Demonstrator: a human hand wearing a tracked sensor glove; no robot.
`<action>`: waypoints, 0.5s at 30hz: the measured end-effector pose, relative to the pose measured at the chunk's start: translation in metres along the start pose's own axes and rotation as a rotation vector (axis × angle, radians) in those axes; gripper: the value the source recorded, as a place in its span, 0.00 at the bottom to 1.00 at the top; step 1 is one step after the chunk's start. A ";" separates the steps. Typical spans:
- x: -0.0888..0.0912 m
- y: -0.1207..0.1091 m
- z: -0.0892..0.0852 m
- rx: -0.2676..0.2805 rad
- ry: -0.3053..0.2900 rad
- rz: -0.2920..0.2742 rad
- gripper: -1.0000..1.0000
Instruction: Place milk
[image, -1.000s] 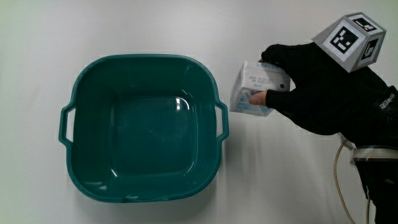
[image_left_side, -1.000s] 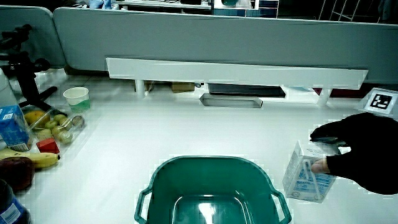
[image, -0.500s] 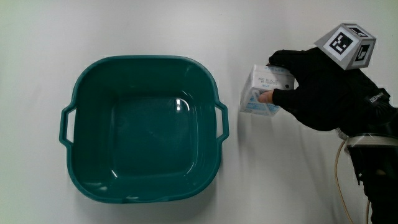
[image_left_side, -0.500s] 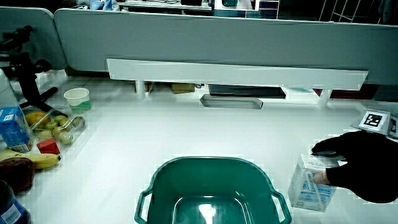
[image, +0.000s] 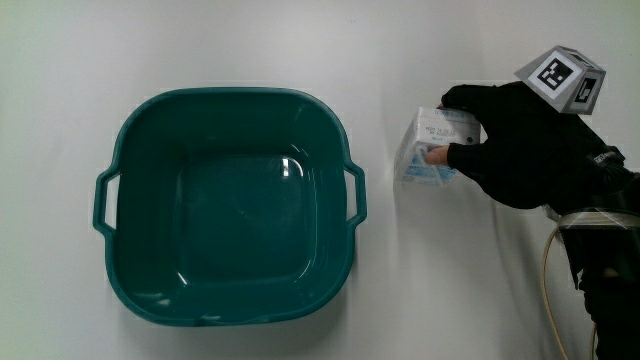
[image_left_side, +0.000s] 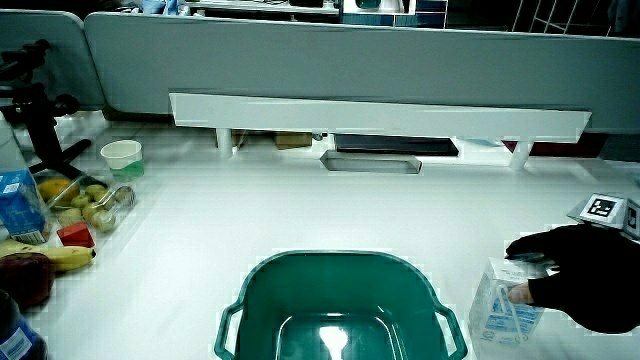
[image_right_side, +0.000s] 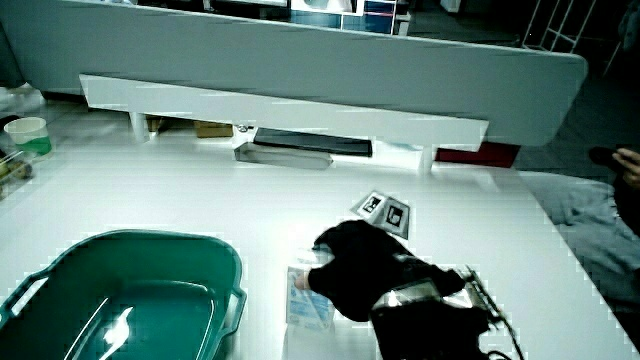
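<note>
The milk is a small white and pale blue carton (image: 430, 155) (image_left_side: 502, 306) (image_right_side: 308, 301) standing on the white table beside the teal tub (image: 228, 205) (image_left_side: 342, 310) (image_right_side: 120, 295), close to one of its handles. The hand (image: 452, 128) (image_left_side: 522, 272) (image_right_side: 318, 262), in a black glove with a patterned cube on its back, is shut on the carton, with fingers over its top and the thumb on its side. The tub holds nothing and shows a glossy floor.
In a side view, a blue carton (image_left_side: 20, 203), a banana (image_left_side: 40, 250), other fruit and a small white cup (image_left_side: 123, 154) sit at the table's edge. A low white shelf (image_left_side: 380, 115) and a dark tray (image_left_side: 372, 162) lie by the partition.
The hand has carried the milk carton down and slightly away from the tub, until it rests on the table. The tub has not moved.
</note>
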 end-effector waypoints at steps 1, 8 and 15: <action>0.003 0.001 -0.002 0.003 0.004 -0.008 0.50; 0.012 0.005 -0.002 -0.046 0.067 -0.020 0.44; 0.014 0.004 -0.004 -0.064 0.104 -0.022 0.32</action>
